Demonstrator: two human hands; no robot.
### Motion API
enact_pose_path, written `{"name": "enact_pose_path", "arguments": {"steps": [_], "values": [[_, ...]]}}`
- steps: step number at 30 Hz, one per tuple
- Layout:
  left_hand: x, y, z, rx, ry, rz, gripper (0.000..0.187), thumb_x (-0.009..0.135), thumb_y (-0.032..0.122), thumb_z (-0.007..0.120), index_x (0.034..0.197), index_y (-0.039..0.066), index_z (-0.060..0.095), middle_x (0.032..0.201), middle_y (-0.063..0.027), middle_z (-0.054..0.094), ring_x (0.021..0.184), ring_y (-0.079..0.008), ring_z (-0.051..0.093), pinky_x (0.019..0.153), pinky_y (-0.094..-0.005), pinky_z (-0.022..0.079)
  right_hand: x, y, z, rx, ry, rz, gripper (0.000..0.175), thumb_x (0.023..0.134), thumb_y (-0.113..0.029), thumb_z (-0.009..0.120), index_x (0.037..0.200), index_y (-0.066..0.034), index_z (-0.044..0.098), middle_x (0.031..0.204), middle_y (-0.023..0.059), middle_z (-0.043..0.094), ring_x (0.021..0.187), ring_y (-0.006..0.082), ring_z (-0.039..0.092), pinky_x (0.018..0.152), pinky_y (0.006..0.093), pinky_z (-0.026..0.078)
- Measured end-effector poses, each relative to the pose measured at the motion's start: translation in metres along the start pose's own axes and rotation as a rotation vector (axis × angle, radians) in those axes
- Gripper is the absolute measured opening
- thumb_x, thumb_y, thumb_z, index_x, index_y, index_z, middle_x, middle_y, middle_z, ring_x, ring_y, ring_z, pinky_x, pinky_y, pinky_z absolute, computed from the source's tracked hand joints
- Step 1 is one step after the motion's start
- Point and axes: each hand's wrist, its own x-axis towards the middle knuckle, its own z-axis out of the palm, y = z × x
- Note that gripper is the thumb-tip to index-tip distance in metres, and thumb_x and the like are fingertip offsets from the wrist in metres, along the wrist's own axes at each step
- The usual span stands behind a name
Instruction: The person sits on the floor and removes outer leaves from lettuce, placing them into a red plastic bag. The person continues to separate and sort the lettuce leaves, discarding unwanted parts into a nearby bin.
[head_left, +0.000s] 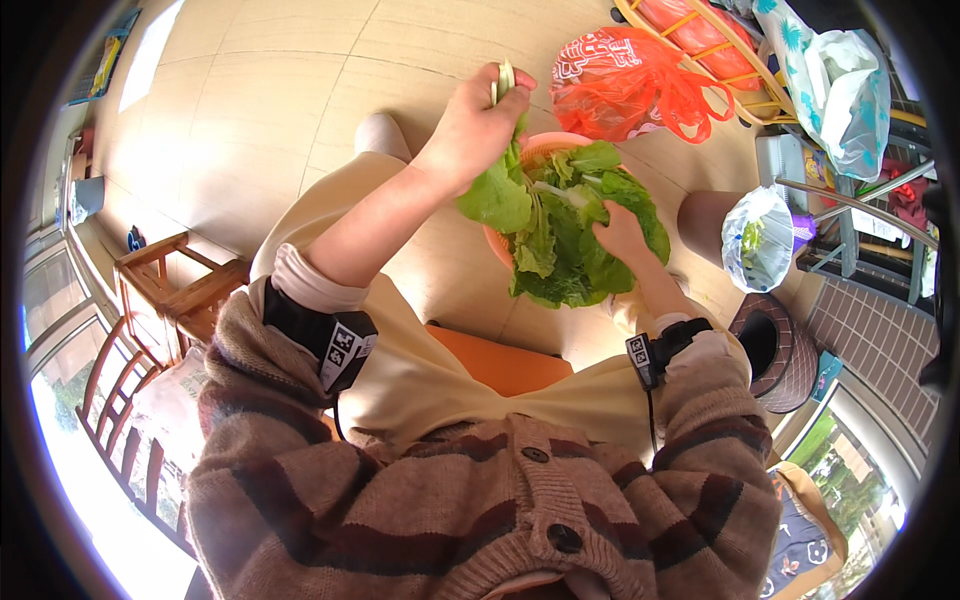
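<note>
My left hand (480, 124) is closed around the pale stems of some leafy greens (495, 196), whose broad leaves hang down at the left side of a pink plastic basket (551, 141). More green leaves (559, 262) fill the basket and spill over its near rim. At the right of this heap, my right hand (624, 234) touches a leaf with its fingertips; whether it grips the leaf is hidden. The basket is low in front of me, between my knees.
Beyond the basket lies a tied red plastic bag (615, 86). To the right stands a bin (757, 240) lined with a clear bag, with green scraps inside. A wooden stool (180, 289) is at the left. An orange seat edge (499, 360) shows between my legs.
</note>
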Motion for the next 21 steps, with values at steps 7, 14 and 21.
{"name": "enact_pose_path", "arguments": {"steps": [7, 14, 21], "values": [[-0.005, -0.019, 0.014, 0.046, -0.05, -0.229, 0.028, 0.09, 0.031, 0.058, 0.104, 0.007, 0.054, 0.083, -0.0011, 0.053, 0.065, -0.0093, 0.047, 0.058, -0.0234, 0.043, -0.02, -0.047, -0.062, 0.875, -0.143, 0.167, 0.044, 0.079, -0.008, 0.059, 0.12, 0.0037, 0.05, 0.104, 0.0128, 0.062, 0.094, 0.0205, 0.061, 0.08, 0.0321, 0.049], [-0.013, -0.045, 0.037, 0.071, -0.213, -0.197, 0.067, 0.082, 0.045, 0.065, 0.128, 0.002, 0.042, 0.104, -0.007, 0.056, 0.098, -0.012, 0.051, 0.084, -0.0304, 0.046, -0.05, -0.11, -0.077, 1.282, -0.255, 0.031, 0.042, 0.082, -0.008, 0.058, 0.121, 0.0027, 0.047, 0.112, 0.012, 0.057, 0.101, 0.02, 0.057, 0.085, 0.0315, 0.047], [-0.014, -0.051, 0.028, -0.035, -0.127, -0.182, 0.051, 0.086, 0.03, 0.064, 0.121, 0.0, 0.043, 0.106, -0.0118, 0.058, 0.097, -0.0161, 0.058, 0.081, -0.0291, 0.049, -0.041, -0.141, -0.074, 0.677, -0.19, -0.382, 0.041, 0.082, -0.026, 0.064, 0.112, -0.0012, 0.052, 0.111, 0.0116, 0.053, 0.101, 0.0195, 0.052, 0.089, 0.0315, 0.041]]}}
